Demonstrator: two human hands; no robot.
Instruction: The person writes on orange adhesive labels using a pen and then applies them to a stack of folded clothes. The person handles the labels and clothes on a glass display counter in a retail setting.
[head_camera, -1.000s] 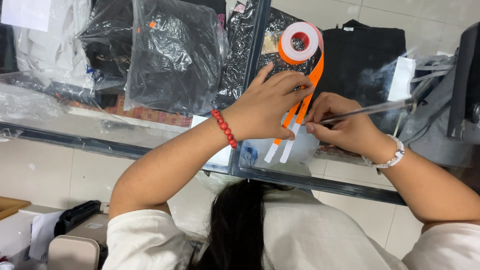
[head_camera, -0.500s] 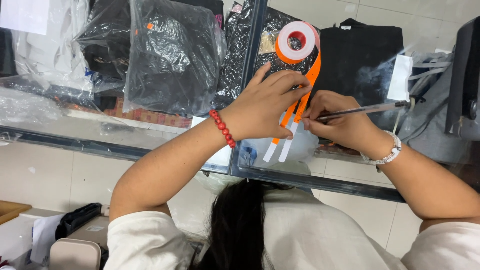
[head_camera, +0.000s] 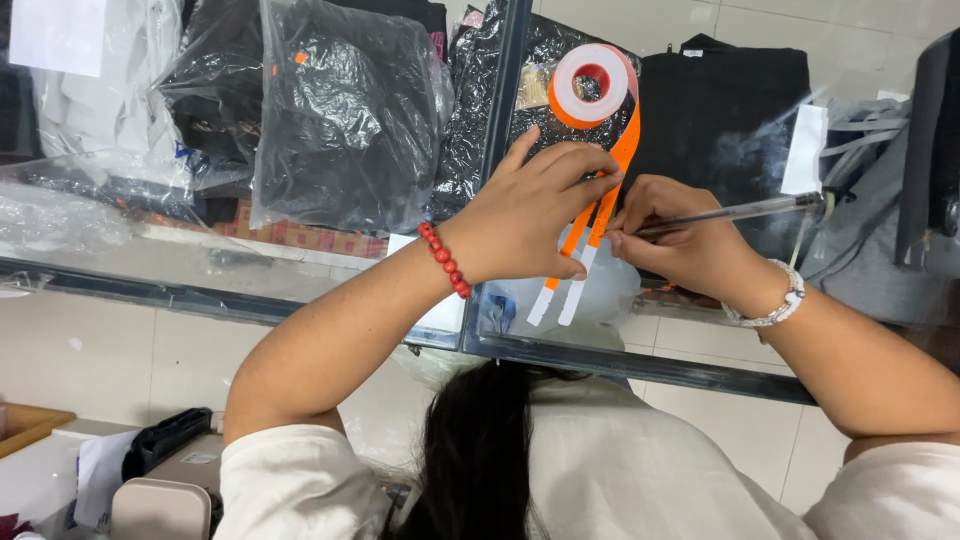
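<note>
My left hand (head_camera: 528, 213), with a red bead bracelet (head_camera: 445, 260) on the wrist, presses flat on two orange strips (head_camera: 585, 232) that run down from an orange and white roll (head_camera: 591, 84) on a glass counter top (head_camera: 330, 262). My right hand (head_camera: 678, 240), wearing a white bead bracelet, grips a clear pen (head_camera: 735, 212) with its tip on the orange strip beside the left fingers. The strips' white ends (head_camera: 556, 300) lie below the left hand.
Black garments in clear plastic bags (head_camera: 345, 110) lie under the glass. A black bag (head_camera: 725, 100) and grey cloth (head_camera: 870, 220) sit at the right. A dark metal frame (head_camera: 640, 362) edges the counter. A beige device (head_camera: 165, 505) and wooden tray (head_camera: 25, 428) are at lower left.
The view has shifted slightly. My left fingers have slid a little along the orange strip, and the pen has stayed on it.
</note>
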